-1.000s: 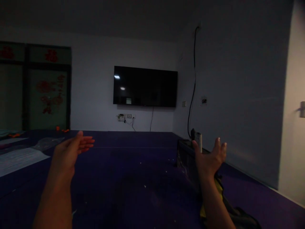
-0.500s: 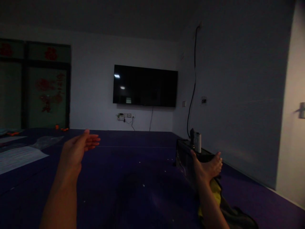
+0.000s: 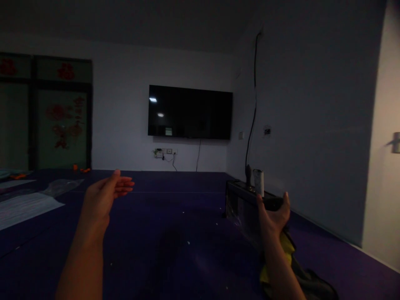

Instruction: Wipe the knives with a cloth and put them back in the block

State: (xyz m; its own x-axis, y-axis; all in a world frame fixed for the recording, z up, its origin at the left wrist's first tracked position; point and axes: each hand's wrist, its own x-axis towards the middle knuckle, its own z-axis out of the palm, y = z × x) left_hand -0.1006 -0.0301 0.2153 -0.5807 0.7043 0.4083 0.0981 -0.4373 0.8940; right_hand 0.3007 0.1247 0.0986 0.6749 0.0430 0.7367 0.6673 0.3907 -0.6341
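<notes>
My left hand [image 3: 105,192] hovers over the purple surface with its fingers stretched out to the right and nothing in it. At the right, my right hand [image 3: 275,214] is at the near end of a long black box [image 3: 243,206], thumb and fingers apart. Whether it touches the box, I cannot tell. A small whitish upright piece [image 3: 259,183] stands on top of the box, just beyond my right thumb. Beside it a black cable [image 3: 251,133] comes down to a dark plug-like end. Dark and yellow cloth [image 3: 286,248] lies beneath my right forearm.
The purple surface [image 3: 175,208] carries small white scraps. Paper sheets [image 3: 28,208] and clear plastic [image 3: 62,186] lie at the left, with orange pieces [image 3: 75,167] behind. A television [image 3: 190,112] hangs on the far wall; a wall [image 3: 318,158] runs along the right.
The black box has shifted slightly left at its far end. My right hand has turned, its fingers now pointing more upward. My left hand has moved a little to the right.
</notes>
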